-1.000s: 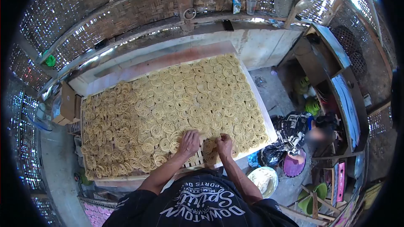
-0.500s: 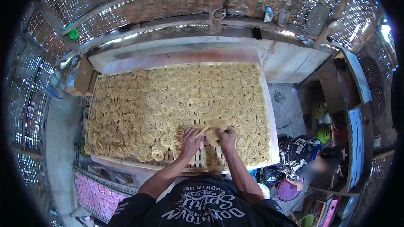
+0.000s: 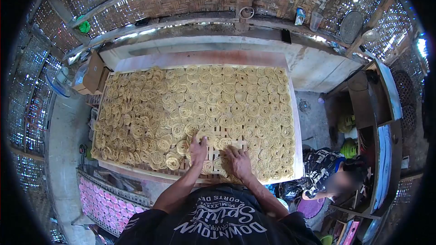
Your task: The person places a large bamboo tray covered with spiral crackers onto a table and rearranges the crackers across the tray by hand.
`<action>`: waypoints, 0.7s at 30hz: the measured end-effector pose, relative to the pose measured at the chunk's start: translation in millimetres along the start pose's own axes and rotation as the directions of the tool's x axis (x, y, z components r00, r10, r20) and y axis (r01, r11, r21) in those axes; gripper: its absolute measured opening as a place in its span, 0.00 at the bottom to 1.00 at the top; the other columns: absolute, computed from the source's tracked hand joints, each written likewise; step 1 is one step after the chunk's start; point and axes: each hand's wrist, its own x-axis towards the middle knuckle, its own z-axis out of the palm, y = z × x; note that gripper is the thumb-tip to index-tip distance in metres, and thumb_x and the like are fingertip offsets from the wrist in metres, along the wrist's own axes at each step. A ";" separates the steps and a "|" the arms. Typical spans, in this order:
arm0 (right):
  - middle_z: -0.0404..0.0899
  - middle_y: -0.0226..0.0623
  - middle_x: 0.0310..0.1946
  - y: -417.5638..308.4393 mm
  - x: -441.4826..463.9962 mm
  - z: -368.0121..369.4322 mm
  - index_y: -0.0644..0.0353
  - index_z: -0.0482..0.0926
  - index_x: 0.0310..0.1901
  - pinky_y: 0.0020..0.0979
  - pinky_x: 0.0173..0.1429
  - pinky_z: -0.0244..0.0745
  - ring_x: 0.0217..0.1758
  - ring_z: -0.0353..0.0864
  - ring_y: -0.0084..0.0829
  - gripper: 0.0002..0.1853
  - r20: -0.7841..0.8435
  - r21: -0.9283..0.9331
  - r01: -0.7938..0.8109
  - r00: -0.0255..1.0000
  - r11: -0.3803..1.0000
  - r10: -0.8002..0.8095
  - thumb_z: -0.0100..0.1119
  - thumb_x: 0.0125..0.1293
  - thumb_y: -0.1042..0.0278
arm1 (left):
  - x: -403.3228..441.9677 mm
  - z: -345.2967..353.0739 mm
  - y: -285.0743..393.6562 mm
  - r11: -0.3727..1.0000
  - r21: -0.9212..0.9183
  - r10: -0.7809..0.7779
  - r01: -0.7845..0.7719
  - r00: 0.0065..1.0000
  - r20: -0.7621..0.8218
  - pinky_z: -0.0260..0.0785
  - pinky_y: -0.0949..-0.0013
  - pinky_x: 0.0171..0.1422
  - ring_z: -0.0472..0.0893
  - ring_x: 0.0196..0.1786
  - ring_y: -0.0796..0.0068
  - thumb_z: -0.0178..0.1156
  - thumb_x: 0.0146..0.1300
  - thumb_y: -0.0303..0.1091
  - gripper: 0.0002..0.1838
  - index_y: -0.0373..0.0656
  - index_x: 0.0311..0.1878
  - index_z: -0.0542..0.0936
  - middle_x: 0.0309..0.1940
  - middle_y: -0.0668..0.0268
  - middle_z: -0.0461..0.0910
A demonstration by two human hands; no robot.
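Rows of pale yellow noodle coils (image 3: 217, 102) lie on a slatted rack (image 3: 210, 154). My left hand (image 3: 198, 152) grips the edge of one coil (image 3: 206, 136) between thumb and fingers, near the rack's front middle. Just to the right, my right hand (image 3: 240, 162) rests palm down with fingers stretched and slightly apart. Its fingertips are beside another coil (image 3: 223, 143); whether they touch it I cannot tell. Bare slats show between and around the hands. Part of a coil near the front edge is hidden by my right hand.
On the left, coils lie heaped and overlapping. A cardboard box (image 3: 92, 75) stands at the back left corner. Low on the left is a pink-patterned panel (image 3: 106, 204). At the right a person (image 3: 324, 168) sits low by a purple basin (image 3: 310, 207), near a wooden cabinet (image 3: 379, 154).
The flattened coils between my hands have been laid down around the gap. My left hand has moved slightly up to a coil; my right hand has lowered and spread its fingers.
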 end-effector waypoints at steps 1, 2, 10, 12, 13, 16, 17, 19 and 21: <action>0.74 0.39 0.63 -3.0 -3.5 -9.3 0.51 0.73 0.66 0.45 0.61 0.67 0.56 0.75 0.44 0.34 0.017 -0.003 -0.045 0.999 0.999 0.045 0.66 0.55 0.57 | 3.0 -8.6 1.4 1.000 -0.024 -0.012 0.013 0.999 0.033 0.76 0.54 0.53 0.84 0.49 0.47 0.60 0.68 0.52 0.36 0.37 0.70 0.67 0.52 0.46 0.82; 0.75 0.39 0.63 -6.6 -3.4 -22.6 0.52 0.72 0.67 0.46 0.61 0.67 0.57 0.75 0.44 0.36 0.032 -0.006 -0.087 0.996 0.996 0.087 0.67 0.54 0.54 | 8.3 -15.2 -1.0 0.945 -0.267 -0.140 0.187 0.973 0.185 0.78 0.58 0.45 0.85 0.46 0.57 0.63 0.67 0.45 0.33 0.39 0.70 0.68 0.48 0.51 0.84; 0.82 0.38 0.53 -4.6 61.5 4.5 0.55 0.82 0.57 0.46 0.64 0.64 0.58 0.75 0.41 0.26 -0.225 0.185 0.042 0.974 0.982 0.001 0.66 0.59 0.50 | -12.9 -25.6 23.3 0.442 -0.824 -0.136 0.354 0.935 0.328 0.84 0.67 0.37 0.85 0.45 0.67 0.66 0.65 0.32 0.28 0.35 0.66 0.70 0.49 0.58 0.81; 0.84 0.36 0.48 3.5 71.7 11.4 0.51 0.84 0.55 0.47 0.64 0.64 0.55 0.78 0.39 0.22 0.007 0.210 -0.102 0.995 0.972 0.103 0.66 0.60 0.52 | -10.6 -33.8 33.6 0.324 -0.860 -0.204 0.394 0.917 0.344 0.85 0.65 0.36 0.85 0.44 0.67 0.66 0.65 0.30 0.27 0.36 0.65 0.70 0.50 0.59 0.81; 0.86 0.35 0.45 7.9 76.0 14.7 0.49 0.85 0.54 0.47 0.64 0.64 0.54 0.79 0.38 0.21 0.127 0.209 -0.173 0.981 0.962 0.149 0.66 0.61 0.53 | -9.7 -38.4 37.8 0.262 -0.882 -0.269 0.392 0.907 0.324 0.85 0.65 0.35 0.85 0.43 0.67 0.66 0.65 0.30 0.26 0.37 0.65 0.71 0.49 0.59 0.81; 0.88 0.34 0.39 7.2 82.1 -4.2 0.49 0.86 0.52 0.39 0.49 0.74 0.41 0.84 0.36 0.15 0.101 0.471 -0.384 0.918 0.794 0.384 0.66 0.64 0.60 | -3.2 -53.3 39.9 0.390 -0.841 -0.209 0.375 0.926 0.315 0.85 0.65 0.33 0.85 0.41 0.67 0.65 0.66 0.31 0.24 0.39 0.63 0.72 0.47 0.58 0.82; 0.88 0.35 0.39 9.4 78.4 -4.8 0.51 0.86 0.53 0.37 0.45 0.75 0.39 0.84 0.35 0.15 0.134 0.556 -0.450 0.878 0.699 0.459 0.65 0.65 0.61 | -5.2 -57.0 35.3 0.481 -0.799 -0.147 0.361 0.932 0.333 0.85 0.64 0.32 0.86 0.41 0.67 0.64 0.66 0.31 0.22 0.39 0.62 0.73 0.46 0.58 0.82; 0.87 0.42 0.40 28.5 74.6 16.3 0.58 0.84 0.54 0.35 0.41 0.77 0.38 0.84 0.37 0.18 -0.023 0.730 -0.321 0.871 0.603 0.491 0.63 0.67 0.59 | -10.7 -58.6 31.7 0.666 -0.605 -0.155 0.437 0.874 0.460 0.81 0.66 0.28 0.86 0.37 0.67 0.64 0.67 0.36 0.18 0.39 0.56 0.76 0.41 0.57 0.83; 0.86 0.48 0.42 33.9 73.6 -4.9 0.60 0.83 0.54 0.38 0.45 0.77 0.42 0.85 0.40 0.19 -0.218 0.624 -0.222 0.871 0.749 0.440 0.63 0.67 0.57 | -17.6 -63.0 36.0 0.829 -0.344 -0.224 0.441 0.825 0.519 0.79 0.64 0.30 0.86 0.35 0.65 0.65 0.67 0.37 0.16 0.40 0.53 0.78 0.39 0.57 0.83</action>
